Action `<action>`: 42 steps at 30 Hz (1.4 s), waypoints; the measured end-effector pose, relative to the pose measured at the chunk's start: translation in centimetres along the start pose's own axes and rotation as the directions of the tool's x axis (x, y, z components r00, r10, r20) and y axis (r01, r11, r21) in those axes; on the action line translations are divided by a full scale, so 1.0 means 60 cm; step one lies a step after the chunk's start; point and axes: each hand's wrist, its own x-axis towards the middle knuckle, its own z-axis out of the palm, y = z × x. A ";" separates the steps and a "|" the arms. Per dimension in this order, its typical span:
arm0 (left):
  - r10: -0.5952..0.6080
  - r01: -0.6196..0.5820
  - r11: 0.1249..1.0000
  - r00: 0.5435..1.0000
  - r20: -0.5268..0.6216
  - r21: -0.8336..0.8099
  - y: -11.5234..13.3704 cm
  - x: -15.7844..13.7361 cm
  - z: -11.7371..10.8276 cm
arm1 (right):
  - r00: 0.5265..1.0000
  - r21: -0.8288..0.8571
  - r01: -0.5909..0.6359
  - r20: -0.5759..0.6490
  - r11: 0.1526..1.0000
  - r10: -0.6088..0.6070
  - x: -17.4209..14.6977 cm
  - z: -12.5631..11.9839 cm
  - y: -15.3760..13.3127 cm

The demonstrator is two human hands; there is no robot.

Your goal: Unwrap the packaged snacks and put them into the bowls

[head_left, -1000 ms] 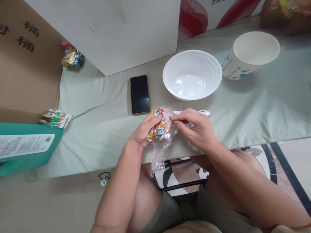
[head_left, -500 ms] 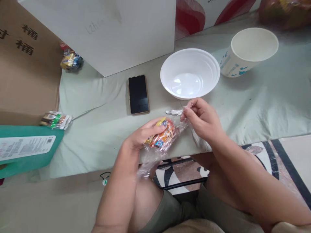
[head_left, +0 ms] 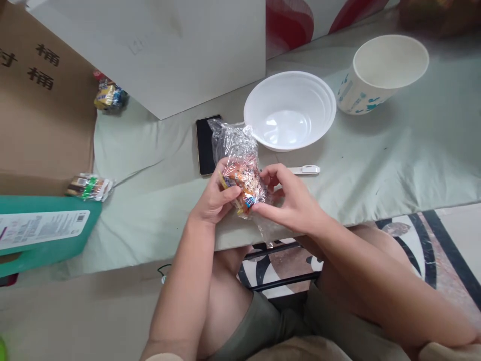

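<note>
My left hand [head_left: 217,196] is closed around the left side of a clear plastic bag with colourful orange, yellow and blue snack packets [head_left: 244,183] inside. The thumb presses on the front of the packets. On the right side my right hand [head_left: 287,198] grips the same bag, its thumb at the lower edge and its fingers curled. The bag's loose, crinkled top [head_left: 235,140] stands up over part of a phone [head_left: 205,145]. Just beyond my right hand a white utility knife [head_left: 308,170] lies on the table, its left part hidden.
Past the hands stand a white plastic bowl [head_left: 259,108] and a paper tub [head_left: 356,95]. A large white box [head_left: 169,55], a cardboard box [head_left: 45,120] and a green box [head_left: 48,255] border the left. Wrapped snacks [head_left: 88,186] lie beside them on the cloth-covered table [head_left: 150,220].
The bag has been turned so that its loose plastic points up and away. My right hand has moved left and down onto the packets, uncovering the utility knife's right end.
</note>
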 end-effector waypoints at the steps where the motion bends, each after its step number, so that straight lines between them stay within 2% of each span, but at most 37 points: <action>1: 0.003 -0.003 1.000 1.000 0.004 0.004 0.000 0.000 0.001 | 1.000 -0.045 0.011 0.001 0.999 -0.011 0.001 0.002 0.001; 5: 0.000 -0.001 1.000 0.999 -0.038 -0.026 0.003 -0.001 0.002 | 0.999 -0.102 0.008 -0.043 0.995 -0.012 0.005 0.000 0.009; 12: 0.032 -0.034 0.999 0.998 -0.062 -0.042 0.001 0.002 0.006 | 0.970 -0.268 0.112 -0.178 0.957 -0.163 0.006 -0.013 0.008; 15: 0.049 -0.052 0.997 0.997 -0.060 -0.063 0.003 0.002 0.005 | 0.974 -0.214 0.075 -0.195 0.974 -0.118 0.008 -0.020 0.004; 19: 0.083 -0.099 0.990 0.984 -0.160 -0.096 0.008 0.001 0.003 | 0.968 -0.141 -0.018 -0.250 0.990 -0.019 0.008 -0.022 -0.001; 21: 0.101 -0.118 0.989 0.978 -0.185 -0.088 0.007 0.000 0.003 | 0.974 -0.171 0.033 -0.214 0.985 -0.070 0.004 -0.015 -0.001; 24: 0.125 -0.135 0.989 0.980 -0.154 -0.057 0.002 -0.001 0.007 | 0.985 -0.318 0.114 -0.089 0.941 -0.150 -0.003 0.001 0.006; 27: 0.136 -0.144 0.988 0.981 -0.138 -0.053 0.000 0.000 0.009 | 0.984 -0.421 0.097 -0.096 0.902 -0.150 -0.003 0.009 0.014; 31: 0.137 -0.148 0.987 0.980 -0.146 -0.066 0.002 0.004 0.002 | 0.961 -0.322 0.106 -0.211 0.941 -0.181 0.003 -0.004 0.009; 35: 0.137 -0.138 0.990 0.990 -0.046 -0.038 0.002 0.004 -0.014 | 0.933 -0.196 0.018 -0.350 0.980 -0.087 0.008 -0.020 0.005; 38: 0.086 -0.086 0.996 0.996 0.026 -0.002 0.000 0.002 -0.024 | 0.887 -0.082 -0.017 -0.461 0.996 -0.023 0.011 -0.027 0.012; 40: 0.066 -0.066 0.998 0.998 0.018 0.015 -0.003 0.003 -0.028 | 0.862 -0.018 -0.018 -0.507 1.000 0.006 0.013 -0.030 0.016; 42: 0.073 -0.071 0.997 0.996 -0.041 0.036 -0.009 0.008 -0.031 | 0.859 0.069 0.001 -0.511 0.998 0.034 0.014 -0.030 0.016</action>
